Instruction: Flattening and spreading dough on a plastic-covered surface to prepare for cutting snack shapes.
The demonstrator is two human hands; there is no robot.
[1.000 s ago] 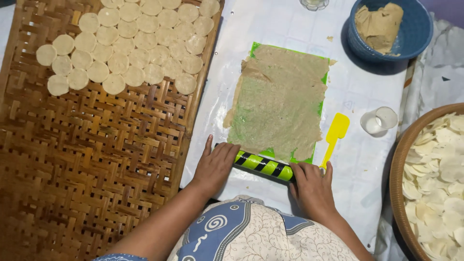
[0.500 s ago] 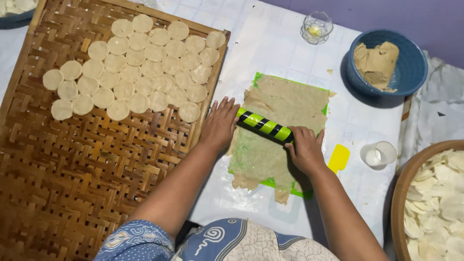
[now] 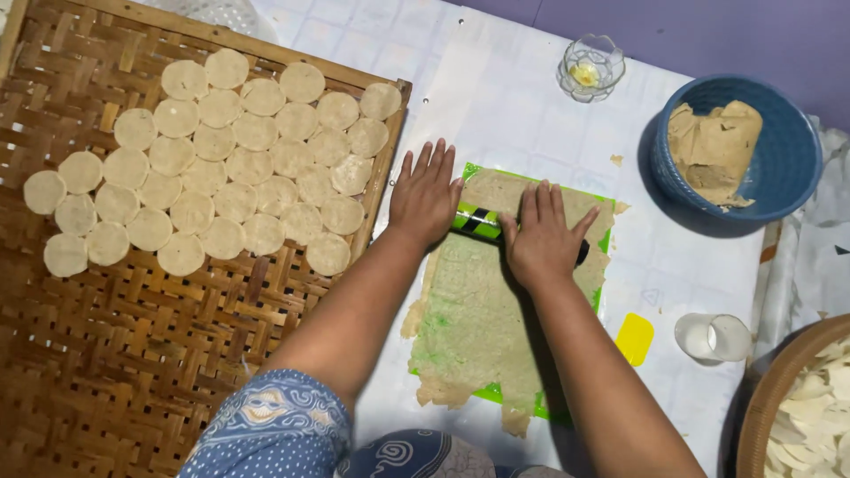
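A thin sheet of tan dough (image 3: 478,319) lies spread over a green mat (image 3: 606,239) on the white cloth. Near its far end lies a green and black striped rolling pin (image 3: 476,221). My left hand (image 3: 425,193) presses flat on the pin's left end, fingers stretched out. My right hand (image 3: 542,235) presses flat on its right part, covering most of it. Neither hand is wrapped around the pin.
A woven bamboo tray (image 3: 106,372) at left carries several round dough discs (image 3: 221,164). A blue bowl (image 3: 797,168) with a dough lump stands far right, a small glass dish (image 3: 591,66) behind. A yellow scraper (image 3: 635,338), a white cup (image 3: 713,337) and a basket of cut pieces (image 3: 801,407) sit at right.
Both hands have pushed the rolling pin away from me, from the near edge of the dough to its far end. The dough sheet has grown longer and thinner.
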